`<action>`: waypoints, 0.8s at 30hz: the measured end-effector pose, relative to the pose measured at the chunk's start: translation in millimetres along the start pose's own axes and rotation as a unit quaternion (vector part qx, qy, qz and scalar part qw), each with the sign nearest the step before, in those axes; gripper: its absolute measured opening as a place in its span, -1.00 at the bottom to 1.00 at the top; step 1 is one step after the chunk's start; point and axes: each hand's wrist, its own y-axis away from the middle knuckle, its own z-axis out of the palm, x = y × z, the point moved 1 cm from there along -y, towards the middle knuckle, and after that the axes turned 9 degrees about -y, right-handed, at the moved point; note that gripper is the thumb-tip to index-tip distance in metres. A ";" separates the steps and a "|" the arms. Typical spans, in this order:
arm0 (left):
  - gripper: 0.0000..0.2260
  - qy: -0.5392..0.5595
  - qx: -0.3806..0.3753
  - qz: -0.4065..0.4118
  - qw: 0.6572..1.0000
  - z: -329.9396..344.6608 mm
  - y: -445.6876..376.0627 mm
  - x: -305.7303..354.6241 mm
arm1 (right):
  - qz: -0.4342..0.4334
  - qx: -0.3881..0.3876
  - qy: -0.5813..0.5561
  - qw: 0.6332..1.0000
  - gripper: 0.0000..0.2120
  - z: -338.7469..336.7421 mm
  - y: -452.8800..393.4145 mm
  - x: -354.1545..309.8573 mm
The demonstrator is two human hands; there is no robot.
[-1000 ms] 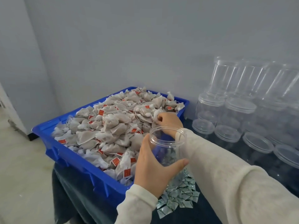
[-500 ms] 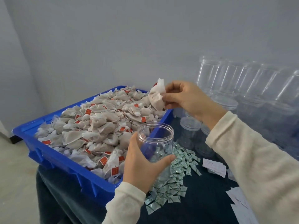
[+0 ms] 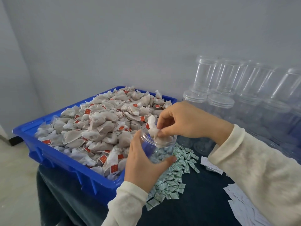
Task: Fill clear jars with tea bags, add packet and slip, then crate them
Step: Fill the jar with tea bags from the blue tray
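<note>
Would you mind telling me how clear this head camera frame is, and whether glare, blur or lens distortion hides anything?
Head view: soft, even light without hard shadows; the left hand, held jar and right hand with its tea bag are sharp; the stacked empty jars lean outward from wide-angle distortion and blur into the pale wall.

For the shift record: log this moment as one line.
step: filling jar | left hand: grips open jar | right hand: pinches tea bag at jar mouth | packet, slip: not yet added

Soft, even, shadowless daylight; sharp centre, wide-angle stretching and slight blur at edges.
</note>
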 end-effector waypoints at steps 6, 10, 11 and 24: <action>0.02 0.006 -0.008 0.004 1.000 2.4 1.4 0.0 | 0.006 -0.064 0.061 0.996 -0.85 3.5 0.9 -5.7; 0.01 0.003 -0.008 0.014 1.000 0.9 2.9 0.8 | 0.003 -0.084 0.068 0.994 -0.78 5.5 0.4 -5.5; 0.01 -0.002 -0.007 0.015 1.000 0.4 2.9 0.8 | 0.001 -0.088 0.067 0.994 -0.78 5.7 0.2 -5.4; 0.11 0.015 -0.001 0.006 1.000 -3.9 1.7 -0.6 | 0.013 -0.044 -0.065 0.997 -0.90 -10.1 -30.6 9.8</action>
